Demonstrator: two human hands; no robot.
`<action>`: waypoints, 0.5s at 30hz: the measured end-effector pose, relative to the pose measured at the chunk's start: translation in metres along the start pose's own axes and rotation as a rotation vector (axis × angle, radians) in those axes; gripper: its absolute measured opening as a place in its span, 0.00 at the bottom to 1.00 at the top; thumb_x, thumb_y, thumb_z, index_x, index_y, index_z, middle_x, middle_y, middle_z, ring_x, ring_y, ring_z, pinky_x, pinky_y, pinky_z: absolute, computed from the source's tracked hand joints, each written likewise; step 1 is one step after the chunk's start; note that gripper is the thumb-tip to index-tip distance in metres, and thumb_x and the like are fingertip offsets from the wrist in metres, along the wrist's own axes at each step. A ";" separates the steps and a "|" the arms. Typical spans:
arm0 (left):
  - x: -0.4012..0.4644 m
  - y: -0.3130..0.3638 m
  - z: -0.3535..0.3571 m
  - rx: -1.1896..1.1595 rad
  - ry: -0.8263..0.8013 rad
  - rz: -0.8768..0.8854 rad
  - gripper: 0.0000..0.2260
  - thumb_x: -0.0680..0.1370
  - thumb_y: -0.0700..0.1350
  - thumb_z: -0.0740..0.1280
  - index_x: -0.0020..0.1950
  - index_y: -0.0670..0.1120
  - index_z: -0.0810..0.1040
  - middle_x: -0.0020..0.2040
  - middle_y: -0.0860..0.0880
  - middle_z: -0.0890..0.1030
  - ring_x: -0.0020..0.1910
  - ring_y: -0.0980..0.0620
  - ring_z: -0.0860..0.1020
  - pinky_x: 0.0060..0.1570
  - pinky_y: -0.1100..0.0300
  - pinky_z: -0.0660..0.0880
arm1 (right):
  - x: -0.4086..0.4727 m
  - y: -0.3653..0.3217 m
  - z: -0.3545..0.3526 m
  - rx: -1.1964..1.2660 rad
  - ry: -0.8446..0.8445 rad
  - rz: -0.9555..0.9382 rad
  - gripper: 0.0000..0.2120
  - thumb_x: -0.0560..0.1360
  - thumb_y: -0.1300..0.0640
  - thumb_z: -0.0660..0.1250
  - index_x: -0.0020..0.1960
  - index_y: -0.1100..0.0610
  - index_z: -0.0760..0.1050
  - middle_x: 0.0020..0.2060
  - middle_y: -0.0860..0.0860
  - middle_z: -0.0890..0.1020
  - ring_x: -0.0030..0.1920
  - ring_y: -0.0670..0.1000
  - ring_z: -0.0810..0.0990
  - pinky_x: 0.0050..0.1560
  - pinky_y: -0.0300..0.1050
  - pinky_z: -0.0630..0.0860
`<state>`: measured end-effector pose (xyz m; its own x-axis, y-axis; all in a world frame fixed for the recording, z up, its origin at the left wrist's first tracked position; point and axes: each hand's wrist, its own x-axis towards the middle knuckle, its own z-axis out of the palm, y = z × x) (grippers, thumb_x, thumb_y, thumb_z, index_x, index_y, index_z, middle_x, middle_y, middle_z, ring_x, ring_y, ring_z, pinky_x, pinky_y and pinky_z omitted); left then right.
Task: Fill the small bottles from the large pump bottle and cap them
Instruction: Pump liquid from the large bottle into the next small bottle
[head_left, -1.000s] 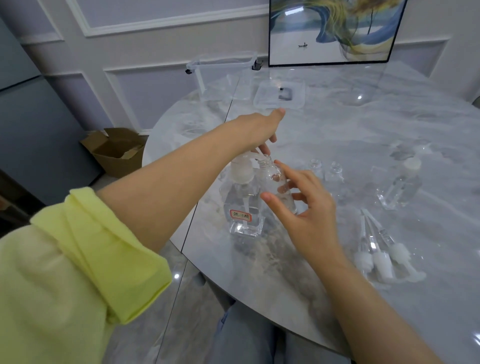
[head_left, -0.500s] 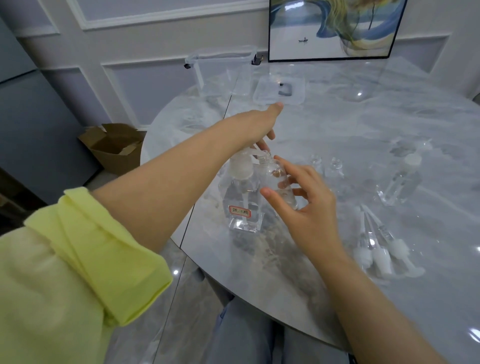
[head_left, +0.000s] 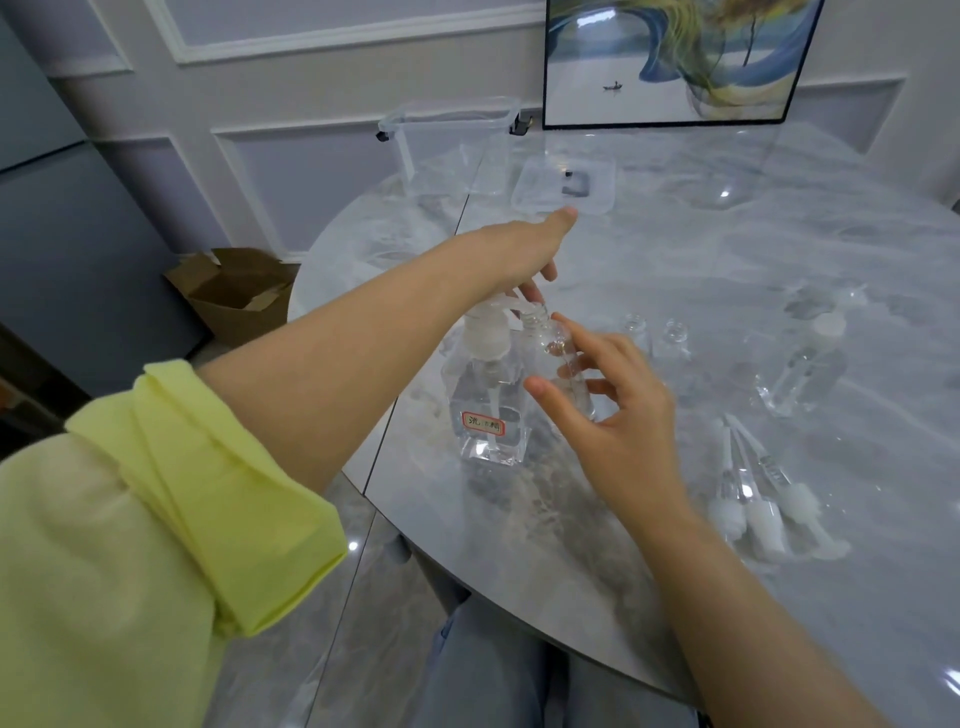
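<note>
Nothing much had shifted over that last second, honestly: the left hand (head_left: 524, 249) was still on top of the large pump bottle (head_left: 488, 400), fingers curled down over the white pump head, thumb sticking out. The right hand (head_left: 618, 410) kept holding a small bottle (head_left: 558, 364) upright right beside the pump bottle, its open neck just under the spout, fingers and thumb wrapped loosely round it. Two more uncapped small bottles (head_left: 654, 343) stood just past the right hand on the marble table (head_left: 727, 270). Further right was a capped bottle (head_left: 810, 369), and three loose pump caps (head_left: 763, 509) lay nearer the table edge. A clear container (head_left: 452, 145) and lid (head_left: 563, 187) sat at the back.
</note>
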<state>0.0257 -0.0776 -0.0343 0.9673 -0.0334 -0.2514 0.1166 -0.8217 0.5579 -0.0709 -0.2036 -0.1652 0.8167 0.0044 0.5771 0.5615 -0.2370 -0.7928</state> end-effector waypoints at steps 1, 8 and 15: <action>0.000 0.000 0.001 0.006 0.003 -0.003 0.33 0.83 0.67 0.44 0.63 0.48 0.80 0.52 0.47 0.85 0.54 0.47 0.82 0.60 0.48 0.72 | -0.001 0.000 0.000 -0.001 0.002 0.001 0.27 0.73 0.42 0.72 0.70 0.47 0.75 0.54 0.40 0.79 0.53 0.43 0.80 0.53 0.32 0.76; 0.000 -0.002 0.002 -0.017 0.046 0.011 0.32 0.83 0.67 0.44 0.61 0.48 0.81 0.50 0.47 0.86 0.54 0.47 0.82 0.63 0.50 0.73 | -0.001 -0.001 0.000 0.010 0.011 -0.005 0.26 0.73 0.42 0.72 0.69 0.47 0.75 0.54 0.42 0.79 0.52 0.45 0.81 0.54 0.37 0.78; 0.001 0.000 0.002 0.005 0.027 0.016 0.33 0.82 0.68 0.44 0.61 0.49 0.80 0.50 0.48 0.86 0.54 0.48 0.82 0.62 0.49 0.72 | -0.001 -0.001 0.000 0.011 0.006 0.002 0.26 0.73 0.43 0.72 0.69 0.46 0.75 0.54 0.41 0.79 0.53 0.45 0.80 0.54 0.36 0.77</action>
<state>0.0264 -0.0786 -0.0358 0.9747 -0.0310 -0.2215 0.1004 -0.8242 0.5573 -0.0720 -0.2030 -0.1648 0.8168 -0.0021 0.5769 0.5616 -0.2263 -0.7959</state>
